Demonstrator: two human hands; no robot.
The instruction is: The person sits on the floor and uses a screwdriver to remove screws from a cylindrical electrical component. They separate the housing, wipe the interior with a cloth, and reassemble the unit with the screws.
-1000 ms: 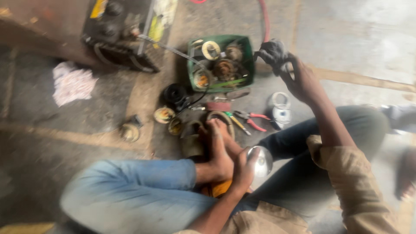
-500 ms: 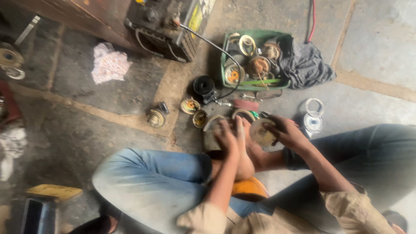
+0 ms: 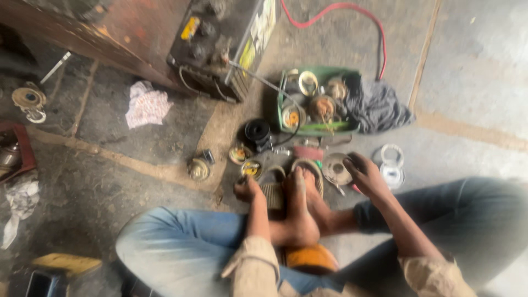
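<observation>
2 hands (image 3: pixel 366 175) seemingly moved apart since.

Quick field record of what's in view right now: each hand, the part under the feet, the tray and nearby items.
left hand: on the floor beside a ribbed cylindrical part
right hand: fingers on a round metal cover
feet: bare, resting on the ribbed part
green tray: holds round metal parts
dark cloth: at the tray's right end
red hose: runs behind the tray
grip: blurred, unclear
</observation>
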